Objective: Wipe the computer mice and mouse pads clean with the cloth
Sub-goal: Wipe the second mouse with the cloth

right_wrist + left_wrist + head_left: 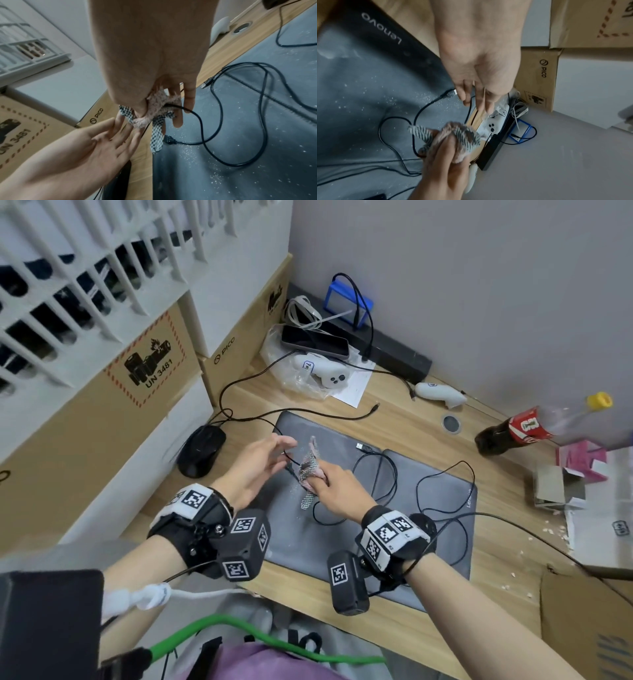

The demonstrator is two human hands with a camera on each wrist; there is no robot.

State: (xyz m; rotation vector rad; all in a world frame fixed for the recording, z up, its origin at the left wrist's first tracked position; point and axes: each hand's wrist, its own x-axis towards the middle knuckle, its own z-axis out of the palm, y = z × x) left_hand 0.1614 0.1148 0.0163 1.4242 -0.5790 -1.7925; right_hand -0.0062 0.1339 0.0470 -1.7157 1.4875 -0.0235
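- Mouse pads: two large grey fabric mouse pads (pixel 346 546) lie overlapping on a light wooden desk (pixel 404 419), dusted with white specks and crossed by a looping black cable (pixel 387 474).
- Left hand (pixel 255 465) hovers above the pads, fingers straight and spread, holding nothing.
- Right hand (pixel 337 486) pinches a bunched pink fluffy cloth with black-and-white checked trim (pixel 310 470), raised just above the pads; one end hangs down.
- Black computer mouse (pixel 200 450) sits on the desk, left of the pads.
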